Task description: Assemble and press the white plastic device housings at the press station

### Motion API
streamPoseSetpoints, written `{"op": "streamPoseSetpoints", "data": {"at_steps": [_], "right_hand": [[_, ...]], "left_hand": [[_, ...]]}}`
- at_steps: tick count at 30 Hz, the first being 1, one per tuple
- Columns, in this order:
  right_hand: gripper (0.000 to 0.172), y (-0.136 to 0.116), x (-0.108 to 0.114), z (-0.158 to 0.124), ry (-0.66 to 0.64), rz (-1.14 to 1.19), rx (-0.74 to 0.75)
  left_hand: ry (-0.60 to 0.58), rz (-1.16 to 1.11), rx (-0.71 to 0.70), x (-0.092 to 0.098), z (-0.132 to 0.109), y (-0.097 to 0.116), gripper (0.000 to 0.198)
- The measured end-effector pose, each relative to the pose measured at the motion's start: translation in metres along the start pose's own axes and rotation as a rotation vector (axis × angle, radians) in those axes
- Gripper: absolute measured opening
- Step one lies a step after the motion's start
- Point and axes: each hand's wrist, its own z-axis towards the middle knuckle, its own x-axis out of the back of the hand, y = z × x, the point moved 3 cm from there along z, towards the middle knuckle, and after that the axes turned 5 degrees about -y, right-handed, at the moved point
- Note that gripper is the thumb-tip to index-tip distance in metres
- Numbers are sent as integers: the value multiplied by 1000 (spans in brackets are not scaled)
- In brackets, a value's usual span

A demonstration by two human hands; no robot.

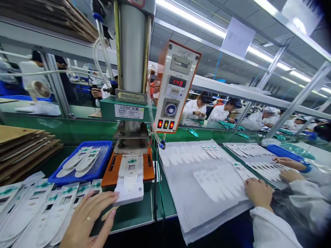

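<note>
My left hand [90, 217] is open, its fingers stretched out against the front left edge of a white fixture plate [129, 196] under the press. Between thumb and fingers, the end of a small tan stick-like piece [110, 213] shows. A white plastic shell [131, 168] with a window and green marking lies in the fixture, below the press head [131, 141]. At the right, my right hand [258, 193] is closed on the near end of white plastic shells [241, 170] on a stack of white foam sheets [178, 193]; its fingertips are partly hidden.
A blue tray [55, 177] holds several shells; more shells [57, 210] lie before it. Cardboard sheets [23, 148] are stacked at left. The control box [177, 86] reads 149. A co-worker's hands [292, 172] handle shells at right. Cables [156, 186] run down beside the press.
</note>
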Motion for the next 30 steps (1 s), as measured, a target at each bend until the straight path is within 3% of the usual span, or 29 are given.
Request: {"op": "streamPoseSetpoints", "data": {"at_steps": [4, 10, 16, 20, 23, 27, 30], "right_hand": [[28, -9, 9, -2, 68, -16, 109], [28, -33, 29, -10, 432, -13, 361], [20, -84, 94, -27, 622, 104, 512], [12, -126, 151, -48, 709, 247, 579], [17, -157, 195, -70, 746, 406, 643], [20, -205, 248, -102, 688, 648, 791], [21, -245, 274, -121, 662, 803, 892]], "left_hand": [[-78, 77, -31, -8, 14, 8, 30], [-172, 38, 16, -21, 28, 18, 30], [-26, -81, -2, -19, 35, 26, 19], [23, -122, -24, 2, 26, 35, 20], [58, -92, -10, 29, 10, 34, 25], [44, 16, 13, 61, -22, 13, 25], [12, 106, 14, 72, -45, -8, 23]]}}
